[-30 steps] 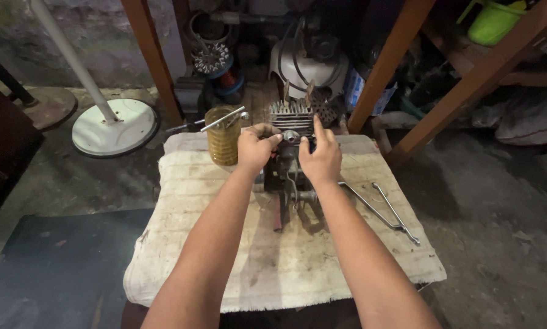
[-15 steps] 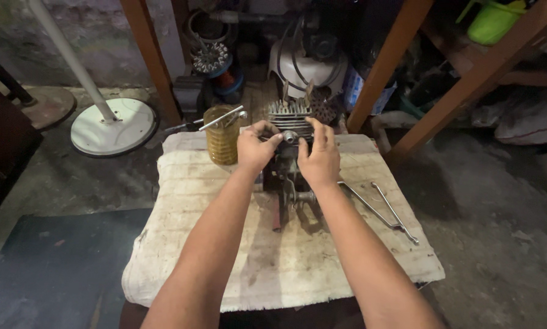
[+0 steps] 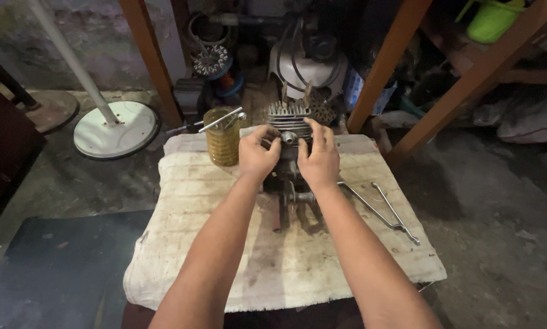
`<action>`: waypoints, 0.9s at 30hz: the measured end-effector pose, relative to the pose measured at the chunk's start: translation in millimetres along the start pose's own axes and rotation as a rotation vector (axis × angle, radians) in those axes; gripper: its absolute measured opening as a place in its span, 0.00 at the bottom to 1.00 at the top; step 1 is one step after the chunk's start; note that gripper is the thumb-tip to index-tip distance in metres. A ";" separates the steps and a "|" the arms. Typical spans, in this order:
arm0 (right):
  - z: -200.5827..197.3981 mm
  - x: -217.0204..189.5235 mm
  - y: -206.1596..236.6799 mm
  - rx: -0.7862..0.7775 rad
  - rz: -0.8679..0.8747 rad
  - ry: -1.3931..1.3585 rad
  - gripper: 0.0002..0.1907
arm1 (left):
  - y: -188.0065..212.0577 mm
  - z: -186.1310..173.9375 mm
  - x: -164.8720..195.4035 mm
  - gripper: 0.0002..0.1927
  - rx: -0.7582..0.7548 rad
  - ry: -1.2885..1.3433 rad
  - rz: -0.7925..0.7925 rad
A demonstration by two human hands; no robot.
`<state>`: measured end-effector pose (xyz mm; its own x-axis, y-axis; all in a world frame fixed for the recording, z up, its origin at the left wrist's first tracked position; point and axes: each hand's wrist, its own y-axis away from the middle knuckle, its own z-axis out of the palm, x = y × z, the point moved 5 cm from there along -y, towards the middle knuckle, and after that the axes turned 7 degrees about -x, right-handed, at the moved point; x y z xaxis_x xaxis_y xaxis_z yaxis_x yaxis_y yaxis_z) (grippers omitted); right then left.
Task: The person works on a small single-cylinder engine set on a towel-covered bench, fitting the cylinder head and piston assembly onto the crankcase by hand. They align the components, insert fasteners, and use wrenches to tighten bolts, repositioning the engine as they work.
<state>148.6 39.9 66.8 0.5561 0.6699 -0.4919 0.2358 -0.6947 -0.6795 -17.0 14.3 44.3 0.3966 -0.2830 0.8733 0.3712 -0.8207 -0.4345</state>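
Observation:
A small grey engine with a finned cylinder [image 3: 289,116] stands on a stained white cloth [image 3: 225,244] that covers a low table. My left hand [image 3: 256,155] grips its left side below the fins. Opposite it, my right hand [image 3: 318,159] clasps the right side, fingers reaching up onto the fins. Between the two hands a round port on the cylinder shows. Below my hands the engine's lower part and a dark shaft [image 3: 279,210] stick out toward me.
A yellowish ribbed jar [image 3: 222,145] holding metal tools stands at the cloth's back left. Two long bent metal rods [image 3: 383,210] lie right of the engine. Wooden posts [image 3: 151,61], a white round fan base [image 3: 115,129] and cluttered parts surround the table. A dark mat [image 3: 54,268] lies at left.
Both hands stay on the engine; the grip has barely shifted, with my right fingers a little higher on the fins.

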 end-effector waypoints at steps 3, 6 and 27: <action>0.5 0.7 0.2 0.014 -0.002 0.002 0.25 | -1.3 -0.3 2.4 0.08 0.002 -0.006 0.048; 0.2 1.4 0.3 0.018 -0.010 -0.011 0.25 | -2.7 0.5 -1.9 0.07 0.001 -0.022 0.049; -63.9 144.4 -6.8 -0.432 0.188 0.061 0.12 | -5.3 0.6 -6.1 0.10 -0.002 -0.108 -0.074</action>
<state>278.2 124.7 35.2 0.6637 0.5142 -0.5432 0.4294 -0.8566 -0.2863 -20.9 20.7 41.1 0.4559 -0.1667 0.8743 0.4015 -0.8382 -0.3691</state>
